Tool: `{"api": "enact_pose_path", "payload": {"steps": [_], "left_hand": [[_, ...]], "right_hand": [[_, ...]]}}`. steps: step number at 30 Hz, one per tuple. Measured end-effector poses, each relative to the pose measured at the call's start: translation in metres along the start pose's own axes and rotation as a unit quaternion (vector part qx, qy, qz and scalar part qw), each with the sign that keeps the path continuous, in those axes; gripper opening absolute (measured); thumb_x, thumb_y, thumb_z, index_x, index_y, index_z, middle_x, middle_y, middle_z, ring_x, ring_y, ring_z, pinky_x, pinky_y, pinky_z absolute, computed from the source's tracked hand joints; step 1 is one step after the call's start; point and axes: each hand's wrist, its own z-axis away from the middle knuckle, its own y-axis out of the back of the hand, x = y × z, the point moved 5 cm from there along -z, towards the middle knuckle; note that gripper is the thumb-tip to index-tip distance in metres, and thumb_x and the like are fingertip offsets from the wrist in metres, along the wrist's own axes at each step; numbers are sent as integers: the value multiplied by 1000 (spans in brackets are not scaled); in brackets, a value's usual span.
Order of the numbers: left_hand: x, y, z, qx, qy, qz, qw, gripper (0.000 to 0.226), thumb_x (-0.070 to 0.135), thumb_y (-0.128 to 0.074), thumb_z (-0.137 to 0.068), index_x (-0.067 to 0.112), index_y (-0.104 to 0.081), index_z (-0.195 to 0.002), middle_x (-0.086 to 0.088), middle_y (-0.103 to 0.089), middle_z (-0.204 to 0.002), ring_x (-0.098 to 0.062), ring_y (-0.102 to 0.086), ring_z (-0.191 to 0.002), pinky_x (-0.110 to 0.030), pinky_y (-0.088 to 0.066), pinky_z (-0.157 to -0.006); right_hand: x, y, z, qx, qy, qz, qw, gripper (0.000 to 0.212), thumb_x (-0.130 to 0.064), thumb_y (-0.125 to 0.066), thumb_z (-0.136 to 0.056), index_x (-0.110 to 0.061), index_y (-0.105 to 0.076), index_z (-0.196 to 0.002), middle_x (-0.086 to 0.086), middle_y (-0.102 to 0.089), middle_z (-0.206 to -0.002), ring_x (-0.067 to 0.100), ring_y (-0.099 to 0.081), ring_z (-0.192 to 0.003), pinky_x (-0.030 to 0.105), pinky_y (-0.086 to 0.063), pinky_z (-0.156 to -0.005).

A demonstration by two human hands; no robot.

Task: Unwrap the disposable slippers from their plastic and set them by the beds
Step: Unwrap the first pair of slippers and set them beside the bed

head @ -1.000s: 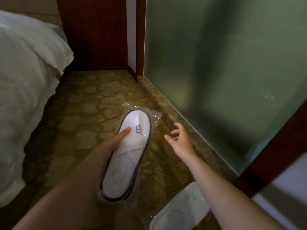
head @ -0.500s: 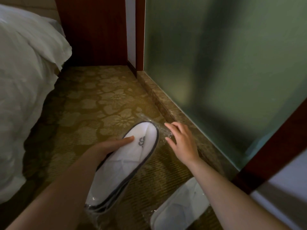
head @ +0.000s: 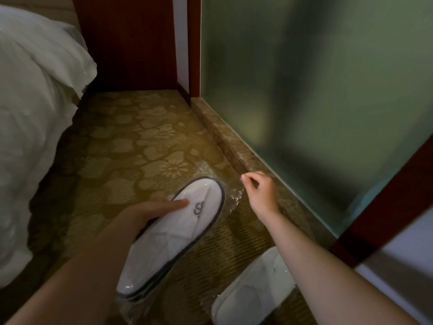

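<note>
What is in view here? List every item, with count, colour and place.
Wrapped slippers: one pack, white with dark trim, in clear plastic, held over the carpet at centre.
Second slipper pack: one, white, on the floor at bottom right, partly behind the right forearm.
Bed: one, white linen, left edge.
Carpet: one, olive-gold floral, between bed and glass.
Stone sill: one, brown, along the base of the glass.
Frosted glass panel: one, greenish, right.
Wood panel: one, dark red-brown, at the back.
Left hand: gripping the wrapped slippers.
Right hand: fingers pinched beside the plastic's edge; contact unclear.
</note>
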Motion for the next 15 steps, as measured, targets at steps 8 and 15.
{"api": "enact_pose_path", "payload": {"steps": [8, 15], "left_hand": [[8, -17, -11, -61, -50, 10, 997, 60, 42, -79, -58, 15, -68, -110, -8, -75, -106, -22, -72, -96, -29, -58, -77], [-2, -14, -24, -55, -34, -37, 997, 86, 52, -90, -34, 16, -68, -109, -8, -75, -107, -28, -68, -105, -43, -51, -98]], "right_hand": [[33, 15, 0, 101, -256, -164, 947, 16, -16, -54, -91, -15, -67, -82, 1, -63, -80, 19, -58, -84, 28, -42, -77], [45, 20, -2, 130, -278, -222, 925, 10, -13, -50, -91, -15, -59, -94, 6, -59, -95, 16, -54, -79, 27, -40, -70]]}}
